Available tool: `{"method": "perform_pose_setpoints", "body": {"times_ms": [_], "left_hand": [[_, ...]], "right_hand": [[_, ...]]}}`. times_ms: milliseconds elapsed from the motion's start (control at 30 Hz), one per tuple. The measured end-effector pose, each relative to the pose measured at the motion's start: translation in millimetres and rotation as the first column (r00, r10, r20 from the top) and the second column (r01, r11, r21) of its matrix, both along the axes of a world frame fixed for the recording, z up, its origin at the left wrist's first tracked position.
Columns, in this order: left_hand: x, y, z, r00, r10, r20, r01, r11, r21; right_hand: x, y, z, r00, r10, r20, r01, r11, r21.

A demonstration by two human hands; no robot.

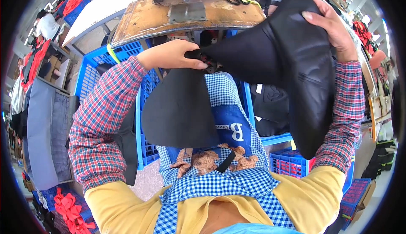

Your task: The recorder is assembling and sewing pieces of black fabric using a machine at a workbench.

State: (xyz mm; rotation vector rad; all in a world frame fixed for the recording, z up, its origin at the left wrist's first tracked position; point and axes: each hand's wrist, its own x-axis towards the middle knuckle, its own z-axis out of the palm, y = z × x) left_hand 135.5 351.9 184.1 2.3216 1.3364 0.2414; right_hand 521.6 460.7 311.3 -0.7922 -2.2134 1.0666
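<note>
My left hand (175, 56), at the upper middle, pinches a flexible black piece (177, 107) whose broad rounded part hangs over my lap. My right hand (332, 28) grips the upper right of a larger, glossy black padded piece (296, 73), with my thumb on its face; this piece hangs down along my right forearm and narrows toward my left fingers. Whether the two parts are joined at my left hand is hidden. A checked blue apron (220, 90) covers my lap, with a short black strip (226, 162) lying on it.
A worn wooden machine table (139, 14) is ahead. Blue crates (97, 58) stand beside and beneath it, the right one holding black pieces (268, 111). A grey padded panel (42, 132) and red cloth (67, 208) are at left. Another person (46, 26) works at far left.
</note>
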Motion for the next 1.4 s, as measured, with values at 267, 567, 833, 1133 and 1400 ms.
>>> {"method": "perform_pose_setpoints", "body": {"times_ms": [267, 567, 833, 1133, 1400], "left_hand": [[24, 2, -6, 0.967, -0.049, 0.248, 0.042, 0.999, 0.034], [-9, -1, 18, 0.998, 0.06, -0.015, -0.059, 0.995, 0.079], [-44, 20, 41, 0.946, 0.154, 0.287, -0.152, 0.988, -0.029], [-75, 99, 44, 0.946, 0.322, 0.044, -0.294, 0.906, -0.303], [-97, 144, 37, 0.929, 0.351, 0.114, -0.299, 0.897, -0.326]], "right_hand": [[-47, -63, -107, 0.916, -0.082, 0.392, -0.162, 0.82, 0.549], [-128, -49, -137, 0.965, 0.113, 0.236, -0.176, 0.947, 0.267], [-160, -2, -106, 0.934, -0.106, 0.342, -0.172, 0.704, 0.689], [-202, 63, -102, 0.814, -0.19, 0.548, -0.296, 0.676, 0.674], [-218, 105, -95, 0.82, -0.081, 0.566, -0.353, 0.708, 0.612]]}}
